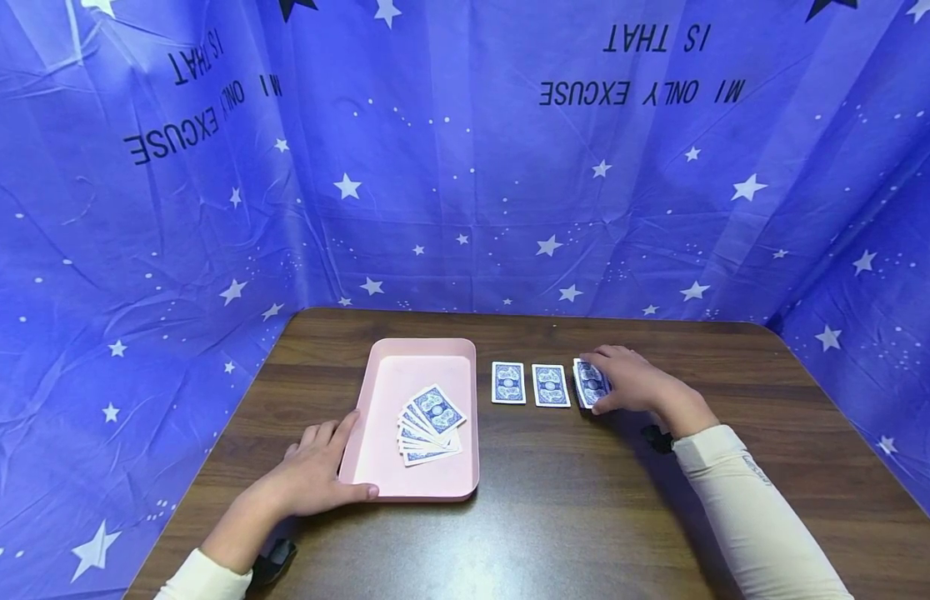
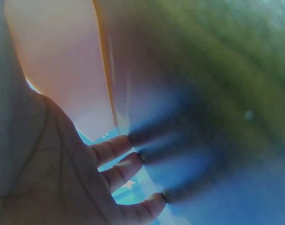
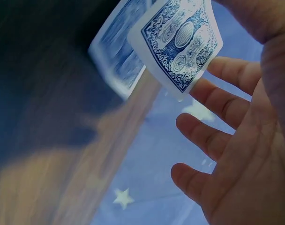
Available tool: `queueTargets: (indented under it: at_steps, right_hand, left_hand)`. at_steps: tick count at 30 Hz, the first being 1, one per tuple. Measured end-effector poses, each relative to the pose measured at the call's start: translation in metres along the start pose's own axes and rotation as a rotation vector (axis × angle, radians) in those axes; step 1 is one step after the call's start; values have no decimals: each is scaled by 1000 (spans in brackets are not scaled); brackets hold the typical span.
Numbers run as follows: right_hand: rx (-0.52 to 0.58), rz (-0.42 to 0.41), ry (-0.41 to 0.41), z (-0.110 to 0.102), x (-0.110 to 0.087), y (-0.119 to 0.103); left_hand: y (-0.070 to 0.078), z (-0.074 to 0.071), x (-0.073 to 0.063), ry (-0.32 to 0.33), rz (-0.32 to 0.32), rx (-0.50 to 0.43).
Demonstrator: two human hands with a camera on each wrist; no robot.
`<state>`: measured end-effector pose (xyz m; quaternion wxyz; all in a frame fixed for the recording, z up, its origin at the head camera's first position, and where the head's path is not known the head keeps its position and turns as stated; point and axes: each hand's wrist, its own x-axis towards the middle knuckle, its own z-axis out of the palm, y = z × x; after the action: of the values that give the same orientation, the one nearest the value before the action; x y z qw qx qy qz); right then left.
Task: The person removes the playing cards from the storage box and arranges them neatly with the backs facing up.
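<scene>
My right hand (image 1: 633, 379) pinches a blue-backed playing card (image 1: 594, 382) by its edges, at the right end of a short row. In the right wrist view the held card (image 3: 184, 42) bows slightly between thumb and fingertips, and another blue-backed card (image 3: 119, 51) shows beside it. Two face-down cards, one at the left (image 1: 507, 383) and one in the middle (image 1: 551, 386), lie side by side on the table. My left hand (image 1: 315, 467) rests against the near left corner of a pink tray (image 1: 382, 392), thumb along its front edge. Several fanned cards (image 1: 438, 412) lie face down in the tray.
The tray and the row of cards stand on a brown wood-grain table (image 1: 555, 517). A blue curtain (image 1: 472, 183) with white stars and lettering hangs behind the table and along both sides.
</scene>
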<state>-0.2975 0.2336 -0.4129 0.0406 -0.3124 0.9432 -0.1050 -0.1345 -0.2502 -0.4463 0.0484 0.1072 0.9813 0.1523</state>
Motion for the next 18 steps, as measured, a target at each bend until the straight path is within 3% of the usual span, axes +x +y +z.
queueTargets:
  at_steps: [9,18]
  right_hand:
    - [12,98,-28,2,-19,32]
    - [31,129,-48,3,-27,49]
  left_hand:
    - [0,0,0,6,8,6]
    - [0,1,0,12,8,12]
